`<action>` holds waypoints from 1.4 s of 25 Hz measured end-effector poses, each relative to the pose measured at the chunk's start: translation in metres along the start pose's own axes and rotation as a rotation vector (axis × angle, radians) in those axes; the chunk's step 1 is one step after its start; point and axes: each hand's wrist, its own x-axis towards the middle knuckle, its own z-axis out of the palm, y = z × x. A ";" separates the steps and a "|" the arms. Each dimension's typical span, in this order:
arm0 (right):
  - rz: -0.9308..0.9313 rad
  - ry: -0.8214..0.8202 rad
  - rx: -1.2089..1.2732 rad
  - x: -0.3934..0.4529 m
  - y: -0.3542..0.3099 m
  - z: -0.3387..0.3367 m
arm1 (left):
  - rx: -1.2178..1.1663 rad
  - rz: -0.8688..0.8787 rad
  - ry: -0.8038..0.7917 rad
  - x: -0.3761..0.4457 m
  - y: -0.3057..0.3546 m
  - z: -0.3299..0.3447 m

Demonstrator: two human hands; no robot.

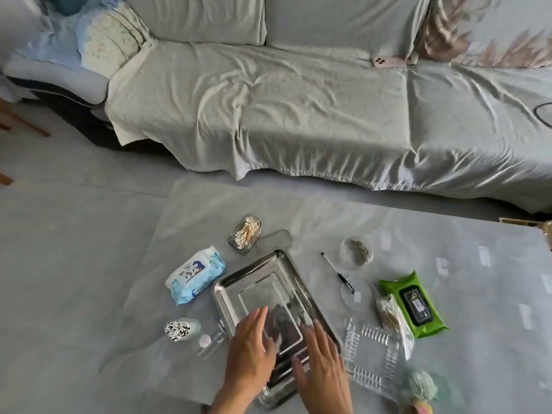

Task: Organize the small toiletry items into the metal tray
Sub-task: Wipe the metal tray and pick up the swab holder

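The metal tray (260, 282) lay empty near the front edge of the surface (478, 309), turned askew to that edge. The left hand (251, 351) and right hand (321, 358) rested flat over its near end, each grip open, fingers straight, holding nothing. Pushed unevenly, the tray could skid on the thin cover and topple the cotton swab jar (245, 233) at its far corner or the wipes pack (195, 274) alongside.

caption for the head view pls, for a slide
Both hands, left hand and right hand, lie flat over the empty metal tray, toiletry items scattered around it.
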 end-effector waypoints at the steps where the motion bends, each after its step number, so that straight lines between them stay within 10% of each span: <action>1: -0.022 -0.021 0.004 0.017 0.008 0.016 | 0.047 0.055 0.022 0.017 -0.008 0.017; 7: -0.219 0.064 -0.276 0.108 0.071 0.145 | 0.427 0.385 0.159 0.127 -0.088 0.135; 13: -0.376 0.216 -0.290 0.137 0.098 0.197 | 0.353 0.358 0.290 0.165 -0.120 0.177; 35: -0.279 0.189 -0.302 0.063 0.091 0.189 | 0.330 0.481 0.166 0.093 -0.138 0.175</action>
